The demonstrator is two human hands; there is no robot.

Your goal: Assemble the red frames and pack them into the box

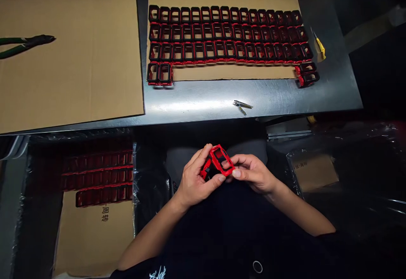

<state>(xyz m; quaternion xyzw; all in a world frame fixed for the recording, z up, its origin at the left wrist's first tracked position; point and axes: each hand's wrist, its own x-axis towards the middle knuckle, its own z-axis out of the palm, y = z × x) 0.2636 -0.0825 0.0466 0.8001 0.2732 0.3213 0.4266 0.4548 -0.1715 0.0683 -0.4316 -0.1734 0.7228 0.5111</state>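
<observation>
Above my lap, a red and black plastic frame [218, 160] is held between both hands. My left hand [195, 179] wraps round its left side, thumb along the lower edge and fingers behind it. At the right lower corner, my right hand [252, 172] pinches the frame between thumb and fingers; some fingertips are hidden behind it. The frame is tilted, its rectangular opening facing up and to the right. On the metal table [196, 101] ahead, rows of similar black-rimmed red frames [209, 31] stand close together on cardboard.
Small nippers [242, 105] lie near the table's front edge. A yellow-handled knife [319, 47] is at the right, green-handled pliers [30, 44] on a cardboard sheet [72, 80] at the left. Below left, a plastic-lined box holds more frames [104, 196]; at the right is another plastic-lined box with cardboard [314, 173].
</observation>
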